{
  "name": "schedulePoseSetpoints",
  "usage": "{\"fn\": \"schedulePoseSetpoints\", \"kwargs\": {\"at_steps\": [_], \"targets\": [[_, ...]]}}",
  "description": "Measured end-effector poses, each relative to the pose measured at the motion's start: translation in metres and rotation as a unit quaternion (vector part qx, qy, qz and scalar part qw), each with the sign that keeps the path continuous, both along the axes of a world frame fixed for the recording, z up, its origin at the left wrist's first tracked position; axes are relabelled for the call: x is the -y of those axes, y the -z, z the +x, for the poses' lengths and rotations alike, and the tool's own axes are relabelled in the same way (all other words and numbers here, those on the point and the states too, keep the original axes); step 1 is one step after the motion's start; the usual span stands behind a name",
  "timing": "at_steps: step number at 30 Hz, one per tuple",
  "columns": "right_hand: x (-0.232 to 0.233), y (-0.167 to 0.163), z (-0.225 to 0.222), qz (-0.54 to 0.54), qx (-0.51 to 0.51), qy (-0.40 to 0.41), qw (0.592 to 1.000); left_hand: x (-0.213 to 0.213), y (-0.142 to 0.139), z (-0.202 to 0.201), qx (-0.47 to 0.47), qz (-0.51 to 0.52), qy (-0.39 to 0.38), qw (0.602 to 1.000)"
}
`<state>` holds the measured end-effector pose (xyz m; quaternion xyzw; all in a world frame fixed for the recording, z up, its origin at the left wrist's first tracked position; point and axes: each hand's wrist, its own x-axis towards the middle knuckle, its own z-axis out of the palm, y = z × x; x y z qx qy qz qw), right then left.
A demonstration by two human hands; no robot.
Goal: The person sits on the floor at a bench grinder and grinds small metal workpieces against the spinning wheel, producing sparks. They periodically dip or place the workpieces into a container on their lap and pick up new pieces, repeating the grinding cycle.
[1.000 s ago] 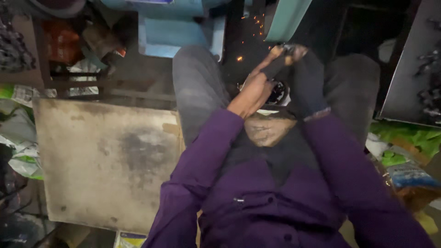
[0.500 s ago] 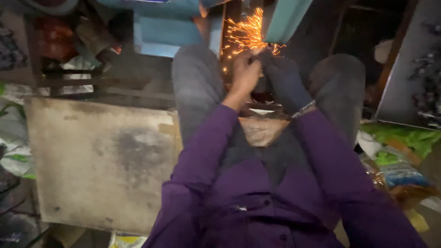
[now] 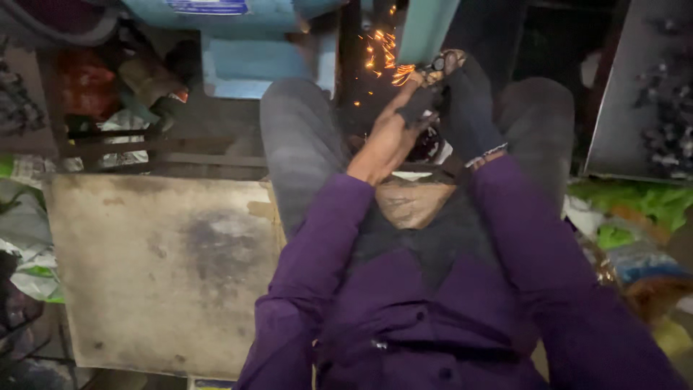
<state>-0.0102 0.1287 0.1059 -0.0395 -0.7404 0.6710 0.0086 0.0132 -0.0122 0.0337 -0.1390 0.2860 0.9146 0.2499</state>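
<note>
Off to the left of the grip sits a worn, stained flat board, with a blue machine housing above it and cluttered bags and scraps along the edge. Then the bare left hand, fingers curled and pinching up toward a small metal piece that both hands meet on. Sparks are flying just left of that piece, so I'd say the grinding is mid-way, nothing looks finished or set aside yet. The right hand wears a dark glove and is closed around the piece from the other side. Both knees crowd the grip from below. Further right there's a grey metal tray and green wrappers.
</note>
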Motion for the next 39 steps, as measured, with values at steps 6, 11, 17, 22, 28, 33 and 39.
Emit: {"fn": "schedulePoseSetpoints", "kwargs": {"at_steps": [6, 11, 17, 22, 28, 33, 39], "targets": [[-0.153, -0.018, 0.000, 0.417, -0.174, -0.009, 0.892, 0.019, 0.031, 0.022, -0.248, -0.442, 0.242, 0.827], [-0.294, 0.024, -0.057, 0.682, -0.068, 0.077, 0.724, 0.005, 0.050, 0.036, -0.395, -0.505, 0.313, 0.701], [-0.148, -0.020, -0.034, 0.404, -0.176, 0.026, 0.897, -0.008, 0.021, -0.003, -0.076, -0.216, 0.127, 0.965], [0.003, -0.001, 0.037, 0.363, 0.005, -0.108, 0.926, 0.004, -0.007, 0.003, -0.074, -0.422, -0.085, 0.900], [-0.011, 0.034, 0.035, -0.264, 0.287, -0.215, 0.895, 0.035, 0.000, 0.008, -0.127, -0.312, -0.040, 0.941], [0.000, 0.015, 0.022, -0.293, 0.231, -0.130, 0.919, 0.018, 0.024, 0.001, -0.042, -0.300, -0.039, 0.952], [0.003, 0.035, -0.003, -0.359, 0.249, -0.072, 0.897, 0.011, 0.033, -0.012, -0.047, -0.332, -0.025, 0.942]]}}
